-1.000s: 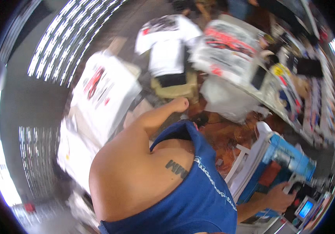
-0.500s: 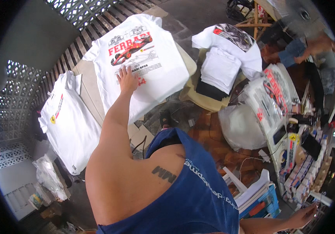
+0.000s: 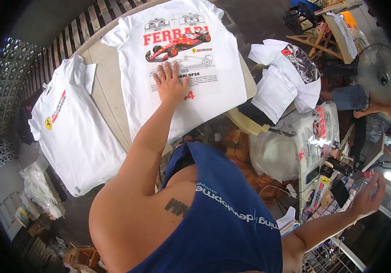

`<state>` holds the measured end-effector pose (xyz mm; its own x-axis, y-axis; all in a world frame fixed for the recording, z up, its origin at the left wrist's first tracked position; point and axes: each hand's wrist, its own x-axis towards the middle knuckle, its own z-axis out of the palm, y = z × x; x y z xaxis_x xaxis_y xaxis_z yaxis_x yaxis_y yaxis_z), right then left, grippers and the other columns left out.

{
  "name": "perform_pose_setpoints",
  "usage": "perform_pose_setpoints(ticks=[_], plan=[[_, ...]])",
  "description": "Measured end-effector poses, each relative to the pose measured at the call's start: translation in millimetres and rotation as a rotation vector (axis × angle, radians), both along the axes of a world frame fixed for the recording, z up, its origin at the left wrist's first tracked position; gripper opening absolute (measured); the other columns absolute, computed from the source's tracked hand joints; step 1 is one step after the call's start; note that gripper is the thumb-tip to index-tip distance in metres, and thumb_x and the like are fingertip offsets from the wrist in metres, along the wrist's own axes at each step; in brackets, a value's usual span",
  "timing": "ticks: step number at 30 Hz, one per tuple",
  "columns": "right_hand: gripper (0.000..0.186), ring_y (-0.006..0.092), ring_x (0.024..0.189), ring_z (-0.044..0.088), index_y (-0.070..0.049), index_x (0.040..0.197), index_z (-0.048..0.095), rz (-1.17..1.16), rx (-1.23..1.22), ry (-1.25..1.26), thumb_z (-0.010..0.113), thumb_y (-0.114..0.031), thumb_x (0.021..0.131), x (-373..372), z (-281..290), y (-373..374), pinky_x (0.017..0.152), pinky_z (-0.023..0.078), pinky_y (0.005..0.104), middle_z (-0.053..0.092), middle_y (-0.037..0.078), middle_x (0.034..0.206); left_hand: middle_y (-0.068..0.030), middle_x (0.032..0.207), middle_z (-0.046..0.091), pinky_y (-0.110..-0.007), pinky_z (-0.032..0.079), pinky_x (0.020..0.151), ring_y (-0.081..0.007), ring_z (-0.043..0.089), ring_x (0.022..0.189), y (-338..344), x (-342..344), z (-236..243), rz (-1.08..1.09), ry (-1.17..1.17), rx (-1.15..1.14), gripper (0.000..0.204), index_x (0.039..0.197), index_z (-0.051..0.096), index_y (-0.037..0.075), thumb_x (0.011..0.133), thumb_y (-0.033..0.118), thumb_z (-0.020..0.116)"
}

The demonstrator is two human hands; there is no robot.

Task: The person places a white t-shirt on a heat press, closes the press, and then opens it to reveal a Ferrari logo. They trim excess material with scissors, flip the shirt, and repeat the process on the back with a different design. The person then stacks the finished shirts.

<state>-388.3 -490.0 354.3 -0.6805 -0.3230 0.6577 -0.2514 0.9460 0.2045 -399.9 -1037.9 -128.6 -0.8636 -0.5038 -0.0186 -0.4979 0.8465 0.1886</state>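
Observation:
My left hand (image 3: 172, 85) lies flat with fingers spread on a white T-shirt (image 3: 213, 91) printed with a red racing car, lettering and line drawings, laid on a padded beige board (image 3: 97, 68). To its left lies another white T-shirt (image 3: 79, 141) with a small yellow badge print. My right hand (image 3: 369, 195) is at the far right, fingers apart and slightly bent, with nothing visible in it, over a cluttered table of small items and a dark phone-like slab (image 3: 340, 192).
A stool (image 3: 245, 123) holds folded white and black shirts (image 3: 275, 91). Printed clear plastic packs (image 3: 314, 127) and a plastic bag (image 3: 268, 154) sit at right, near a fan (image 3: 380, 77) and another person's legs (image 3: 350, 100). Cables run over the floor. Wrapped bundles (image 3: 40, 186) stand lower left.
My left hand has moved up onto the printed shirt and stays there. My right hand has left the machine at lower right and risen. The view has swung round toward the shirts.

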Motion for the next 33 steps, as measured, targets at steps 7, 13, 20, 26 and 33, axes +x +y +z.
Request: perform_pose_setpoints(ticks=[7,13,20,26,33], plan=[[0.019,0.0206,0.097,0.069,0.005,0.113,0.073,-0.033,-0.055,-0.002,0.066,-0.009,0.102,1,-15,-15,0.089,0.054,0.0329,0.075,0.013,0.107,-0.0175,0.171,0.020,-0.062,0.005,0.126,-0.0423,0.011,0.158,-1,0,-4,-0.004,0.042,0.016,0.081,0.165,0.026,0.017,0.100,0.062,0.045],[0.022,0.0221,0.095,0.070,0.003,0.111,0.074,-0.200,-0.082,0.011,0.070,-0.016,0.101,10,-30,0,0.086,0.054,0.0342,0.076,0.015,0.103,-0.0166,0.172,0.019,-0.061,0.005,0.126,-0.0409,0.009,0.159,-2,-3,-1,0.004,0.012,0.014,0.081,0.165,0.027,0.018,0.100,0.062,0.045],[0.032,0.0239,0.097,0.071,-0.001,0.123,0.072,-0.547,-0.164,-0.042,0.067,-0.026,0.103,73,-49,59,0.083,0.055,0.0362,0.075,0.015,0.110,-0.0139,0.172,0.018,-0.059,0.004,0.127,-0.0379,0.008,0.160,-10,-9,-8,0.014,-0.021,0.009,0.080,0.165,0.026,0.021,0.100,0.063,0.045],[0.050,0.0269,0.105,0.071,-0.003,0.139,0.062,-0.811,-0.376,0.031,0.068,-0.035,0.102,189,-95,165,0.081,0.057,0.0385,0.069,0.018,0.125,-0.0163,0.172,0.019,-0.060,0.006,0.127,-0.0409,0.011,0.159,-11,-7,-9,0.003,0.005,0.021,0.081,0.165,0.027,0.020,0.099,0.061,0.049],[0.086,0.0461,0.138,0.047,0.001,0.155,0.035,-1.431,0.118,-0.235,0.072,-0.047,0.095,355,-175,321,0.115,0.040,0.0509,0.040,0.026,0.156,-0.0202,0.169,0.024,-0.066,0.012,0.124,-0.0438,0.017,0.156,2,-32,24,0.077,-0.153,0.017,0.072,0.159,0.035,0.010,0.097,0.042,0.054]])
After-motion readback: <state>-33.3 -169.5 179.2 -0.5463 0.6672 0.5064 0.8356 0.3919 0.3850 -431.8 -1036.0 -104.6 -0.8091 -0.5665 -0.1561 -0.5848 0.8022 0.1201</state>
